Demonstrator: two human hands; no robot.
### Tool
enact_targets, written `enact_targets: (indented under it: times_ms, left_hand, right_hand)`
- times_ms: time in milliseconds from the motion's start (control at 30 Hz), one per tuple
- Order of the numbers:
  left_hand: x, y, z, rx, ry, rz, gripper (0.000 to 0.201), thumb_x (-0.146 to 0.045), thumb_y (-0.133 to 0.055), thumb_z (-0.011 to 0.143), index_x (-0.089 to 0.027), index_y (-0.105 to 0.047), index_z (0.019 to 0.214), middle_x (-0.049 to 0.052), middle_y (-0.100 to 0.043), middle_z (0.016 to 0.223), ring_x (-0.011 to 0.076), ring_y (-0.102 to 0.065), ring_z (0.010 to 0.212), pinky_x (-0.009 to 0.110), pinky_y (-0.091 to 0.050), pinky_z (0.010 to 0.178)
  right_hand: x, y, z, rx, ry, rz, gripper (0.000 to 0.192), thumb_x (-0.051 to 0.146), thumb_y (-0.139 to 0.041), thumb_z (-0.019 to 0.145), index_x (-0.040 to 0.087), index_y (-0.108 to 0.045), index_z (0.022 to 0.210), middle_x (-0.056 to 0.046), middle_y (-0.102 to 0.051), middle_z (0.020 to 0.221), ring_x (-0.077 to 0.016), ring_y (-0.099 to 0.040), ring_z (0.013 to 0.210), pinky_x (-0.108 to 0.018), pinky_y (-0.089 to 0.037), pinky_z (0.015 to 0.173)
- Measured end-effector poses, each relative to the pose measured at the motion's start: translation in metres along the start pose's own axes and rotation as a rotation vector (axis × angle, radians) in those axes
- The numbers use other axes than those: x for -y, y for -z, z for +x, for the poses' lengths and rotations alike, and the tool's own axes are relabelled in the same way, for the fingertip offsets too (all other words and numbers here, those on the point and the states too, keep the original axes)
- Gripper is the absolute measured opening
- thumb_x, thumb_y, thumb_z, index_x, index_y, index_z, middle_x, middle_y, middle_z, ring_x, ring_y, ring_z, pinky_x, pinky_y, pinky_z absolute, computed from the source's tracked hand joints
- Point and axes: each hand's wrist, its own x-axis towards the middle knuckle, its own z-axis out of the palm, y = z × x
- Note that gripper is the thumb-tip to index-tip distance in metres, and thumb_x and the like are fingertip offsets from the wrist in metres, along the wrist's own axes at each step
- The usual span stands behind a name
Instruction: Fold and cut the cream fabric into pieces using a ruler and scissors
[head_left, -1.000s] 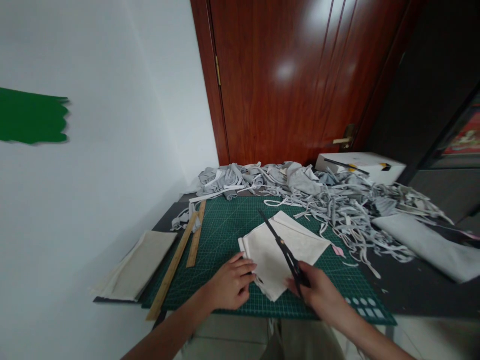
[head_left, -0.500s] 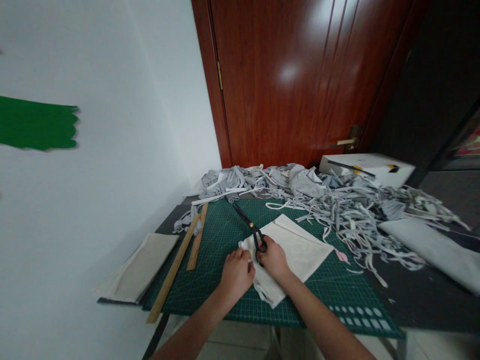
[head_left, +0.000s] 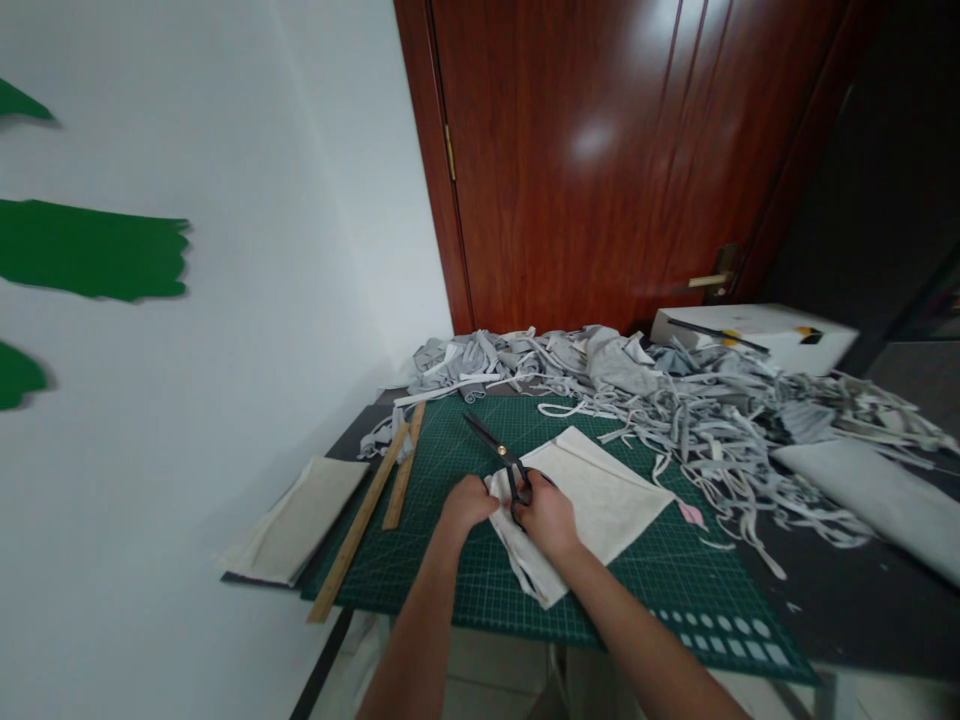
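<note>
**Mia:** What are the hands doing?

**Ben:** Both are close together, low on the green mat [head_left: 465,590]. The right hand [head_left: 546,517] is closed around the black scissors [head_left: 501,464]. Its fingers are in the handles.

**Mia:** And the other one?

**Ben:** The left hand [head_left: 465,503] is curled and presses on the near left edge of the white cloth [head_left: 592,500]. It is just beside the right hand.

**Mia:** Where do the scissors point?

**Ben:** Away from the person and a bit to the left. The blades look shut, and they lie over the mat, just past the cloth's corner.

**Mia:** Where is the cloth?

**Ben:** It lies flat on the mat, in the middle. One corner hangs toward the person, under the hands.

**Mia:** What is on the left?

**Ben:** Two wooden rulers [head_left: 375,500] lie along the mat's left edge, side by side. Past them, on the dark worktop [head_left: 862,590], lies a folded pale cloth [head_left: 300,520].

**Mia:** What is that small pink thing?

**Ben:** A pink bit [head_left: 690,514] lies on the mat, right of the white cloth.

**Mia:** And farther back?

**Ben:** A big heap of grey strips [head_left: 660,390] runs across the back of the worktop. A grey fabric piece [head_left: 877,495] lies at the far right. Behind the heap is a white box [head_left: 757,335], then the brown door [head_left: 600,160].
</note>
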Motion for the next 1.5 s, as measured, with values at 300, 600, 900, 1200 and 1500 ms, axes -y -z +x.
enact_targets:
  times_ms: [300, 600, 900, 1200, 1500]
  left_hand:
    - [-0.009, -0.021, -0.019, -0.158, 0.052, -0.316, 0.039, -0.009, -0.053, 0.078, -0.016, -0.04, 0.114, 0.008, -0.066, 0.086, 0.0183, -0.066, 0.057, 0.023, -0.05, 0.042]
    - [0.002, -0.019, -0.015, -0.157, 0.049, -0.608, 0.039, 0.003, -0.045, 0.078, -0.021, -0.04, 0.108, -0.005, -0.056, 0.076, 0.0089, -0.063, 0.056, 0.02, -0.056, 0.05]
    - [0.006, -0.007, -0.005, -0.041, 0.067, -0.585, 0.025, -0.006, -0.054, 0.077, -0.016, -0.049, 0.099, -0.004, -0.057, 0.067, 0.0116, -0.063, 0.056, 0.022, -0.055, 0.051]
    - [0.003, -0.012, -0.005, -0.053, -0.047, -0.375, 0.056, 0.001, -0.06, 0.062, -0.021, -0.051, 0.113, -0.003, -0.062, 0.08, 0.0146, -0.064, 0.06, 0.023, -0.054, 0.05]
    - [0.011, -0.005, 0.007, -0.272, -0.168, -0.208, 0.044, 0.004, -0.054, 0.066, -0.018, -0.062, 0.103, 0.002, -0.064, 0.087, 0.0174, -0.063, 0.087, 0.026, -0.048, 0.079]
  right_hand:
    - [0.002, 0.001, -0.002, 0.007, 0.027, -0.019, 0.026, 0.02, -0.061, 0.073, 0.019, -0.055, 0.098, -0.006, -0.069, 0.096, -0.0201, -0.065, 0.084, -0.025, -0.038, 0.066]
    - [0.003, 0.003, -0.004, 0.013, 0.057, -0.006, 0.026, 0.029, -0.061, 0.077, 0.019, -0.053, 0.1, -0.006, -0.068, 0.097, -0.0203, -0.065, 0.087, -0.026, -0.039, 0.067]
    - [0.004, 0.003, -0.006, 0.009, 0.088, -0.012, 0.025, 0.032, -0.062, 0.078, 0.02, -0.053, 0.098, -0.006, -0.069, 0.096, -0.0205, -0.065, 0.088, -0.026, -0.039, 0.067]
    - [0.005, 0.003, -0.005, 0.022, 0.11, -0.044, 0.032, 0.026, -0.065, 0.072, 0.019, -0.054, 0.101, -0.007, -0.068, 0.101, -0.0212, -0.063, 0.089, -0.027, -0.039, 0.069]
    - [0.006, 0.004, -0.007, 0.026, 0.14, -0.063, 0.041, 0.039, -0.072, 0.068, 0.019, -0.054, 0.099, -0.007, -0.068, 0.099, -0.0226, -0.064, 0.089, -0.027, -0.041, 0.069]
